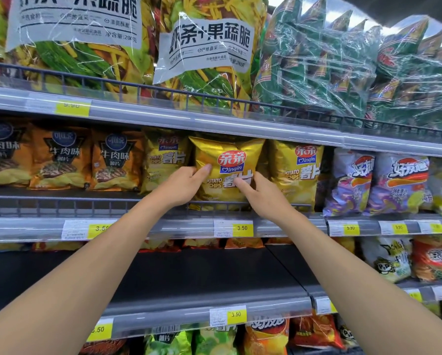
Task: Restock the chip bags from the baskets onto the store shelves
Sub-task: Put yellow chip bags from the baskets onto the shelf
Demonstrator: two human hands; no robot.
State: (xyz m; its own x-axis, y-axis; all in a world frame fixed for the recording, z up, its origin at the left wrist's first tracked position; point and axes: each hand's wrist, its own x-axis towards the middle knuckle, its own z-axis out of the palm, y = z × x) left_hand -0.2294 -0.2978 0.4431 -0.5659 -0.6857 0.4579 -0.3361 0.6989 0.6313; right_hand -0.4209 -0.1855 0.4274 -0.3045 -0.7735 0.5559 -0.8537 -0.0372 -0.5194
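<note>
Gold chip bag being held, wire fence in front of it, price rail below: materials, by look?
Gold chip bag: seemingly metallised plastic film, glossy; sharp highlights, soft creases.
Wire fence: thin dark bars, probably coated metal, matte.
Price rail: likely clear glossy plastic over grey; light streaks run along it, labels sit behind it.

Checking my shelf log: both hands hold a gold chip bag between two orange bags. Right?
Not quite: the head view shows the left hand and right hand holding the gold chip bag between two matching gold bags; orange bags sit further left.
</note>
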